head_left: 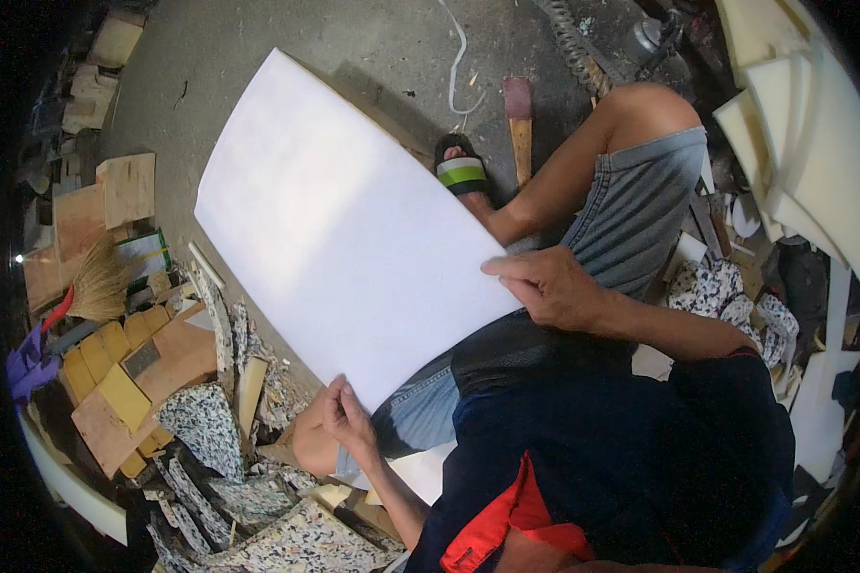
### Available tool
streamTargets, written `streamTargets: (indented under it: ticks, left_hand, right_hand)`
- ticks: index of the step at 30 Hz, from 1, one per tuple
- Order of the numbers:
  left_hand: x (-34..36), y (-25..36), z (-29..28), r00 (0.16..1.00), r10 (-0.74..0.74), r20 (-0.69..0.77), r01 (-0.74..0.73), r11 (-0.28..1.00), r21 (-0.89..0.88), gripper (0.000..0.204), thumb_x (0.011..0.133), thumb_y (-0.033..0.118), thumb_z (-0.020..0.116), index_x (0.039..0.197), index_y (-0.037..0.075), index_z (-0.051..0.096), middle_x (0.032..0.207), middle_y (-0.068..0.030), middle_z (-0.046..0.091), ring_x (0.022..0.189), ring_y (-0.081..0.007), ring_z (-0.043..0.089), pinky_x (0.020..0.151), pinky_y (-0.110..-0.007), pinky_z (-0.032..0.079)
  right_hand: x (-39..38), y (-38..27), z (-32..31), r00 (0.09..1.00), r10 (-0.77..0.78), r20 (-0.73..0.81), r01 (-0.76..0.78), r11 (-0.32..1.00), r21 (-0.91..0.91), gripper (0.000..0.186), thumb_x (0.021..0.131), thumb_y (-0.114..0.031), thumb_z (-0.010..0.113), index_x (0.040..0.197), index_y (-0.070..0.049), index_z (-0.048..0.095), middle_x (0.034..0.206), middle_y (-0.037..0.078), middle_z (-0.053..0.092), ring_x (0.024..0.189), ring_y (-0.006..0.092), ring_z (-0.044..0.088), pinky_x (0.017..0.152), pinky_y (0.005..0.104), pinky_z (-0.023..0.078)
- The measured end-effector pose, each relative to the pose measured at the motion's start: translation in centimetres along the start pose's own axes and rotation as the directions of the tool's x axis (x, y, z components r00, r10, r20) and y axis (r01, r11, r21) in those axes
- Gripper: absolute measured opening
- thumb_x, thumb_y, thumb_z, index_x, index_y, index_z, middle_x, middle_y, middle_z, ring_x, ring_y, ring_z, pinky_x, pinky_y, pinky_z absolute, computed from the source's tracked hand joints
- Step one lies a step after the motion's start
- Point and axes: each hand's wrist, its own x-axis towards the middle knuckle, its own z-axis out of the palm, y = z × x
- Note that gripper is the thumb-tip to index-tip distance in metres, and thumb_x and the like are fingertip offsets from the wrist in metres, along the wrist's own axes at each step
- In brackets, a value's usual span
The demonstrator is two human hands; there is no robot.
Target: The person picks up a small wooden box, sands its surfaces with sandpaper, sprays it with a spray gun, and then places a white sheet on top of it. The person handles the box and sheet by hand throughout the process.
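A large white sheet (354, 229), smooth and slightly curved, slants across my lap and out over the floor. My left hand (350, 420) is closed on its near left corner, thumb and fingers pinched together. At the near right corner, my right hand (549, 286) grips the edge between thumb and fingers. A narrow tan strip shows along the sheet's far right edge; I cannot tell whether it belongs to the sheet or to something beneath. Much of my lap and part of one leg are hidden under the sheet.
Speckled foam scraps (201, 430) and wood pieces (129, 191) crowd the left, beside a straw brush (98, 282). A wooden-handled tool (520, 134) lies beyond my sandalled foot (462, 172). Pale yellow foam sheets (812, 143) are stacked at the right.
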Motion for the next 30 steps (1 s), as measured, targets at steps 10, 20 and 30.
streamTargets:
  ticks: [10,20,30]
  left_hand:
    - [0.2,0.4,0.4,1.0,0.019,-0.014,-0.018,0.999,0.046,0.023,0.096,0.012,0.06,0.11,-0.006,0.064,0.103,-0.0086,0.066,0.095,-0.0153,0.058,0.087,-0.028,0.046]
    - [0.1,1.2,-0.7,0.999,0.006,-0.053,-0.009,0.998,-0.063,0.019,0.095,0.009,0.061,0.108,-0.005,0.065,0.102,-0.0074,0.066,0.091,-0.0121,0.059,0.085,-0.026,0.047]
    - [0.0,1.7,-1.3,1.0,-0.022,-0.015,0.018,0.965,-0.263,0.02,0.094,0.011,0.063,0.108,-0.004,0.065,0.1,-0.007,0.066,0.091,-0.0118,0.059,0.085,-0.026,0.047]
  right_hand:
    - [0.2,-0.4,-0.3,0.999,0.032,0.004,-0.032,0.999,-0.015,0.024,0.088,-0.006,0.057,0.11,0.001,0.064,0.088,0.022,0.068,0.08,0.0332,0.069,0.071,0.0403,0.054]
    - [3.6,-2.2,-2.2,0.969,0.246,0.039,-0.249,0.957,0.152,0.077,0.085,-0.019,0.068,0.145,0.003,0.026,0.094,0.024,0.068,0.082,0.0297,0.069,0.072,0.0353,0.053]
    - [14.5,-2.8,-1.8,0.874,0.338,0.349,-0.486,0.61,0.626,0.052,0.087,-0.042,0.069,0.103,0.007,0.065,0.084,0.012,0.069,0.071,0.0145,0.065,0.06,0.0282,0.05]
